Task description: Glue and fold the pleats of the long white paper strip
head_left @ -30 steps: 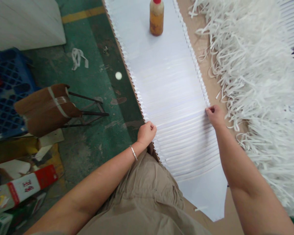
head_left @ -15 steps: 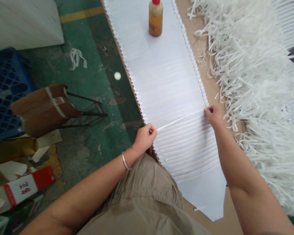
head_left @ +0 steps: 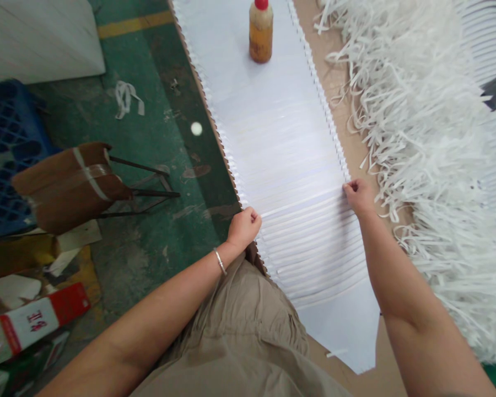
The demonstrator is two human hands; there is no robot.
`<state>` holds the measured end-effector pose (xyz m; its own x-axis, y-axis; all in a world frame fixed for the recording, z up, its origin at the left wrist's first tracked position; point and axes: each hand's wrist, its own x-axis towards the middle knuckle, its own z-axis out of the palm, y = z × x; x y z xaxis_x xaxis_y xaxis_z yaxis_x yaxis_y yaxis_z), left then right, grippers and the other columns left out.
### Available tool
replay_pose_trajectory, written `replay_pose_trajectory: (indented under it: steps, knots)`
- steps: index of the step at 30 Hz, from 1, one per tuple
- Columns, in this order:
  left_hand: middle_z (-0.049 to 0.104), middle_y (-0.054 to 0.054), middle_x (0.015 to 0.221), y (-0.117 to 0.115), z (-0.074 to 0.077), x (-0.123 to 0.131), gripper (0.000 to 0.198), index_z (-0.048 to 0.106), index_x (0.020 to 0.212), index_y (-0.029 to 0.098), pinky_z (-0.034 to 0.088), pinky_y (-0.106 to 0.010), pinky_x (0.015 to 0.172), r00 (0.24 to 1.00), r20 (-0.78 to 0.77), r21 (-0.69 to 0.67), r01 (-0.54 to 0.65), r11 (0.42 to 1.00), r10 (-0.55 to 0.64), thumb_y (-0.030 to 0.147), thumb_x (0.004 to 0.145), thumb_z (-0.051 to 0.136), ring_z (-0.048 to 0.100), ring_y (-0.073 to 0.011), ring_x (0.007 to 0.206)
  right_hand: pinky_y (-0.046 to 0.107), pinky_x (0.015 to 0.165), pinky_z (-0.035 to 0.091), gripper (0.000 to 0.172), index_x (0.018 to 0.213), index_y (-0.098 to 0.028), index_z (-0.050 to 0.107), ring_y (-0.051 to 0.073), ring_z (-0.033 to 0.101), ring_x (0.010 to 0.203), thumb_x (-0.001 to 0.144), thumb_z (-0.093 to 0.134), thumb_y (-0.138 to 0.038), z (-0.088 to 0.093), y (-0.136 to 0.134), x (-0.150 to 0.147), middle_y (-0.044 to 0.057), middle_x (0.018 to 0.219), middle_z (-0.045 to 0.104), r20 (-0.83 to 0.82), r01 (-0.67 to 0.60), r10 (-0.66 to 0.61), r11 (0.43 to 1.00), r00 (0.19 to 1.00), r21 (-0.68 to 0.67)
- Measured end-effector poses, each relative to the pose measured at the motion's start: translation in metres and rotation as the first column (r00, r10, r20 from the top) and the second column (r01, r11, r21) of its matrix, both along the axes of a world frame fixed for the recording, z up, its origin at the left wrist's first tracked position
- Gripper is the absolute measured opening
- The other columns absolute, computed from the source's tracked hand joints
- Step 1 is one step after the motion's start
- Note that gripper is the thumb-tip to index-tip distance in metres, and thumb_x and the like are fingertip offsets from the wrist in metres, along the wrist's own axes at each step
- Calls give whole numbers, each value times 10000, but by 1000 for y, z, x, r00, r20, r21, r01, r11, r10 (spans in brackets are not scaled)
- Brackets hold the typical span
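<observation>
A narrow white strip (head_left: 300, 205) runs taut across a long white sheet (head_left: 339, 325). My left hand (head_left: 244, 226) pinches its left end at the sheet's left edge. At the right edge, my right hand (head_left: 359, 196) is closed on the other end. Parallel raised strips lie on the sheet below this one, and flatter rows continue above it. Small folded tabs line both long edges of the sheet. A bottle (head_left: 260, 32) with a red cap and amber liquid stands upright on the far part.
A big heap of loose white strips (head_left: 430, 121) lies right of the sheet on brown board. On the green floor at left are a brown-seated folding stool (head_left: 72, 184), a blue plastic crate (head_left: 14, 132) and a red-and-white box (head_left: 37, 320).
My left hand has moved slightly up and left, bringing the strip lower against the rows. My right hand stays almost in place at the right edge.
</observation>
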<state>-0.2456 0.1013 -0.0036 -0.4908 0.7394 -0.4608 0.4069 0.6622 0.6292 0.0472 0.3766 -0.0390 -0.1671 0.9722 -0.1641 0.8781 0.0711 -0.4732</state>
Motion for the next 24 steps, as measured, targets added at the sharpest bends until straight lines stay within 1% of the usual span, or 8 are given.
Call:
replay_pose_trajectory:
  steps: [2, 4, 9, 12, 15, 17, 19, 24]
  knots:
    - [573, 20, 625, 0, 6, -1, 203, 497, 651, 217, 332, -261, 614, 1000, 16, 14, -7, 1000, 7, 147, 824, 576, 527, -138, 610, 395, 805, 521, 226, 789, -206, 607, 215, 585, 721, 796, 580, -430, 0, 0, 0, 45, 737, 637, -6, -1, 1, 1000, 1000, 0]
    - [564, 27, 616, -2, 17, -1, 188, 506, 658, 212, 341, -253, 610, 999, 51, 54, -8, 999, 5, 134, 817, 571, 527, -131, 601, 396, 809, 520, 222, 788, -205, 606, 215, 585, 723, 797, 577, -425, 0, -1, -1, 43, 738, 635, -10, 1, -1, 1000, 1000, -1]
    - [558, 35, 614, -6, 68, 7, 143, 549, 702, 203, 372, -237, 601, 982, 171, 245, 35, 969, -79, 176, 841, 565, 522, -116, 585, 392, 815, 519, 216, 785, -205, 603, 210, 578, 724, 796, 577, -419, 2, -1, -3, 41, 741, 634, -10, 8, -9, 1000, 1000, -3]
    - [567, 29, 623, -5, 99, 21, 143, 572, 725, 205, 384, -238, 595, 962, 234, 305, 64, 950, -140, 223, 867, 569, 520, -115, 585, 393, 821, 516, 208, 785, -205, 604, 213, 578, 729, 795, 582, -412, 5, -1, -4, 41, 740, 632, -7, 8, -8, 1000, 1000, -7]
    - [583, 21, 630, -2, 116, 32, 140, 572, 731, 213, 390, -242, 588, 940, 300, 303, 67, 951, -162, 235, 869, 563, 525, -118, 584, 394, 824, 512, 196, 779, -207, 603, 215, 578, 732, 791, 589, -401, 8, -2, -6, 41, 735, 631, -1, 7, -7, 1000, 1000, -8]
    - [584, 21, 628, -1, 117, 34, 137, 567, 725, 215, 389, -242, 585, 932, 332, 279, 49, 959, -144, 235, 860, 562, 526, -119, 586, 392, 821, 511, 189, 775, -208, 603, 215, 577, 730, 791, 588, -396, 10, -2, -7, 40, 729, 632, 2, 7, -7, 1000, 1000, -10]
    - [570, 25, 615, -1, 109, 30, 134, 563, 708, 213, 384, -241, 583, 937, 336, 248, 11, 969, -97, 228, 841, 565, 519, -118, 583, 390, 815, 511, 189, 775, -208, 606, 214, 576, 725, 790, 588, -395, 11, -2, -8, 39, 727, 632, 5, 10, -10, 1000, 1000, -13]
    - [553, 30, 592, -5, 65, 12, 135, 550, 663, 203, 375, -240, 590, 957, 288, 153, -82, 985, 35, 195, 797, 556, 513, -119, 585, 391, 818, 510, 205, 785, -203, 612, 212, 573, 728, 788, 585, -406, 9, -2, -7, 40, 738, 633, 11, 17, -16, 1000, 1000, -20]
